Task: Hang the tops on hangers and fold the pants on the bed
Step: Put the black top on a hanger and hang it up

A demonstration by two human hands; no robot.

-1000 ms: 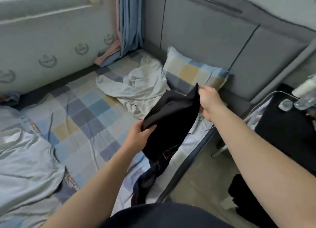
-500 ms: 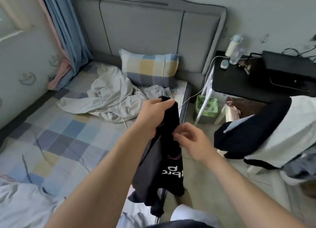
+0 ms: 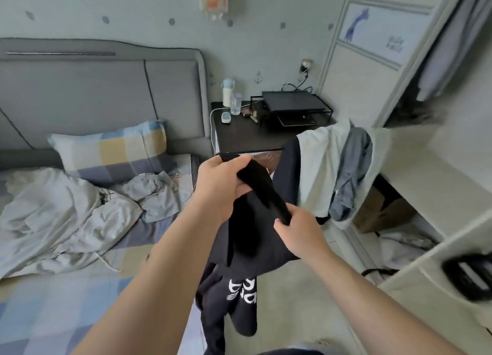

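Left hand (image 3: 223,187) and right hand (image 3: 299,233) grip a limp black white-lettered fabric garment (image 3: 250,251) past the checked bed's (image 3: 53,314) right edge, not yet folded, with pale crumpled clothes (image 3: 66,216) apparently waiting.

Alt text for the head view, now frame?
A black garment with white lettering is held in the air: the left hand grips its upper end, the right hand pinches it lower. Behind are a bed with a checked pillow and a black nightstand.

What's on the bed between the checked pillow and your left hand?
In the head view, a crumpled pale grey garment lies between the blue-and-yellow checked pillow and the left hand gripping the black garment.
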